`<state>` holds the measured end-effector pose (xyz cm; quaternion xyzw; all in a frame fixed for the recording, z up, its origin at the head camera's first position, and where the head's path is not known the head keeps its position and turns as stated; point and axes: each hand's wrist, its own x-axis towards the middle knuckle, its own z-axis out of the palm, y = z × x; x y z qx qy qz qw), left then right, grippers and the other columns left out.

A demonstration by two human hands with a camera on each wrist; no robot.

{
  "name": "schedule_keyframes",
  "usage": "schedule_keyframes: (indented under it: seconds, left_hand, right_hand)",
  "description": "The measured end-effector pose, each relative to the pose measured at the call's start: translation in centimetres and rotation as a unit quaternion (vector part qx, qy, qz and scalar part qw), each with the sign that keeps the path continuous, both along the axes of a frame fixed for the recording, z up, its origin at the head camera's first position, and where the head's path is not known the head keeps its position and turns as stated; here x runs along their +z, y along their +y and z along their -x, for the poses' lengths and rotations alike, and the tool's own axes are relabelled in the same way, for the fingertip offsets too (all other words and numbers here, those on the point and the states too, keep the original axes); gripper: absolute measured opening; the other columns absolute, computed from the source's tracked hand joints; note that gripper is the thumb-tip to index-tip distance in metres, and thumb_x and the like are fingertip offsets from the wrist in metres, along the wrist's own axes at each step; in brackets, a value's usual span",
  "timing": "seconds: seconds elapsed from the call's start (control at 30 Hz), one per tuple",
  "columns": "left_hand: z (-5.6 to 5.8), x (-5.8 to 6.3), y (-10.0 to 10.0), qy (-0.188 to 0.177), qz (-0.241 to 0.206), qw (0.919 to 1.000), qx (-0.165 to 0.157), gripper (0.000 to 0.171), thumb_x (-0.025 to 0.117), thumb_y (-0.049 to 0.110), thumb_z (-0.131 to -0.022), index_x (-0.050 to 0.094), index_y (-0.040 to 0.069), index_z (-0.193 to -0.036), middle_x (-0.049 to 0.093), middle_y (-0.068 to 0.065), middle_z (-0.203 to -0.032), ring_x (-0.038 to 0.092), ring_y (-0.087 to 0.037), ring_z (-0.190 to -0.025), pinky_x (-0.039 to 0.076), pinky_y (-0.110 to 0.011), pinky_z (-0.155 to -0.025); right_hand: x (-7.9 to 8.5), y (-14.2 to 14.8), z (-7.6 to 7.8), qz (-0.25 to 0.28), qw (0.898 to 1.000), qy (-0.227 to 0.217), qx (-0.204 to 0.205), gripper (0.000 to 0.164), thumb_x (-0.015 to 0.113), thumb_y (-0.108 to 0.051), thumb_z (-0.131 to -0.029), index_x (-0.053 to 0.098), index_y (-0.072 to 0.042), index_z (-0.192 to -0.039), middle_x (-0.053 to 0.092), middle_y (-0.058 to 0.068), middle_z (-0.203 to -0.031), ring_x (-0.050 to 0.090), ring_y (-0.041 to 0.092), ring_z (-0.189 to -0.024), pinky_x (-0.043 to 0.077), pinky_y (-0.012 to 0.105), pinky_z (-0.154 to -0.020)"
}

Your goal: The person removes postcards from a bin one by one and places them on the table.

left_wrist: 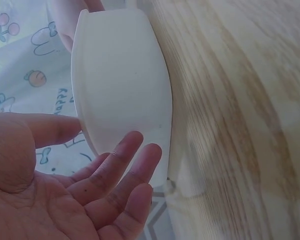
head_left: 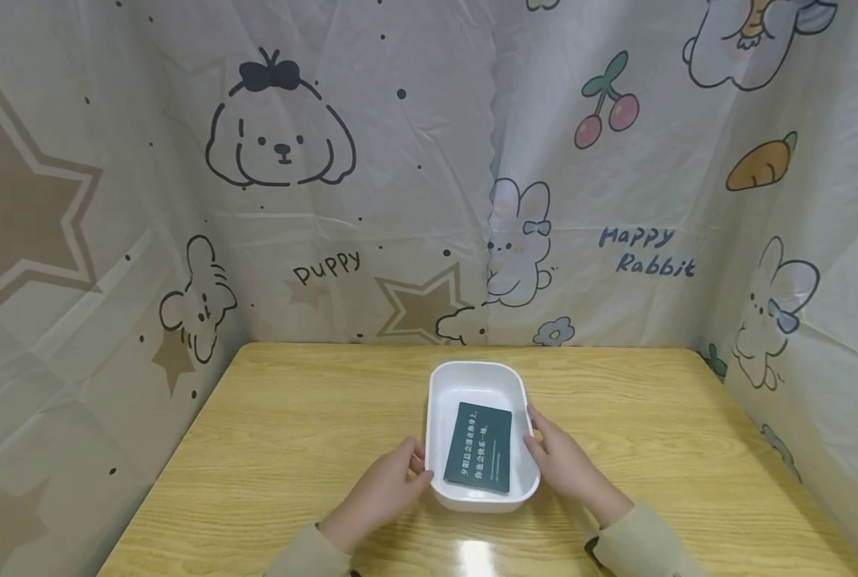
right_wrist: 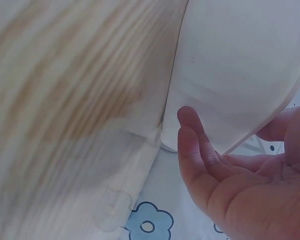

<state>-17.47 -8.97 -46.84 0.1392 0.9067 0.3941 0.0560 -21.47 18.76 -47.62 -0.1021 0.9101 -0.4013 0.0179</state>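
A white plastic basin (head_left: 475,506) with rounded corners sits on the wooden table. Inside it lies a dark green booklet (head_left: 481,449) with white printed characters, slightly turned. My left hand (head_left: 388,483) holds the basin's left side near the front corner, thumb at the rim. In the left wrist view, that hand's bent fingers (left_wrist: 120,172) lie along the outer wall. On the opposite side, my right hand (head_left: 561,457) grips the rim, thumb at the edge and fingers (right_wrist: 192,155) against the outside wall. The basin's underside is hidden.
The light wooden table (head_left: 313,401) extends on both sides of the basin. A pale curtain (head_left: 414,176) with cartoon rabbits, stars and fruit encloses the back and both sides of the table.
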Motion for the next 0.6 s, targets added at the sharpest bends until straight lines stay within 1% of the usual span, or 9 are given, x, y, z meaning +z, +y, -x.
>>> schedule_keyframes:
  seconds: [0.17, 0.37, 0.47, 0.6]
  left_hand:
    - [-0.3, 0.2, -0.1, 0.004, 0.007, 0.9999, -0.006, 0.022, 0.061, 0.021, -0.089, 0.054, 0.006, -0.104, 0.066, -0.007, -0.094, 0.057, -0.015, -0.074, 0.052, -0.036, -0.064]
    - [-0.4, 0.7, -0.3, -0.019, 0.011, 0.9997, -0.014, 0.022, 0.061, 0.023, -0.089, 0.053, 0.007, -0.103, 0.067, -0.008, -0.095, 0.056, -0.016, -0.072, 0.051, -0.036, -0.061]
    - [0.1, 0.7, -0.5, -0.031, 0.009, 0.9995, -0.009, 0.025, 0.061, 0.025, -0.089, 0.054, 0.008, -0.105, 0.066, -0.010, -0.098, 0.056, -0.017, -0.074, 0.051, -0.037, -0.063]
    - [1.4, 0.2, -0.7, -0.037, -0.010, 0.9991, 0.016, 0.032, 0.059, 0.030, -0.091, 0.054, 0.006, -0.113, 0.065, -0.012, -0.107, 0.058, -0.017, -0.079, 0.052, -0.038, -0.067]
  right_hand:
    - [0.0, -0.1, -0.3, 0.002, 1.000, -0.005, -0.003, 0.056, 0.049, -0.014, -0.098, 0.026, 0.000, -0.148, 0.046, 0.027, -0.141, 0.065, 0.028, -0.096, 0.057, 0.042, -0.082]
    - [-0.1, -0.1, -0.4, 0.005, 1.000, -0.006, 0.001, 0.056, 0.049, -0.014, -0.098, 0.026, 0.000, -0.148, 0.048, 0.026, -0.139, 0.066, 0.027, -0.093, 0.058, 0.041, -0.079]
    - [0.0, 0.0, -0.3, 0.001, 1.000, -0.002, -0.002, 0.053, 0.047, -0.017, -0.099, 0.029, 0.000, -0.146, 0.051, 0.026, -0.136, 0.064, 0.028, -0.098, 0.056, 0.044, -0.084]
    - [0.1, 0.3, 0.2, -0.001, 1.000, 0.011, -0.011, 0.047, 0.044, -0.018, -0.100, 0.036, 0.001, -0.143, 0.056, 0.025, -0.130, 0.059, 0.032, -0.107, 0.051, 0.052, -0.092]
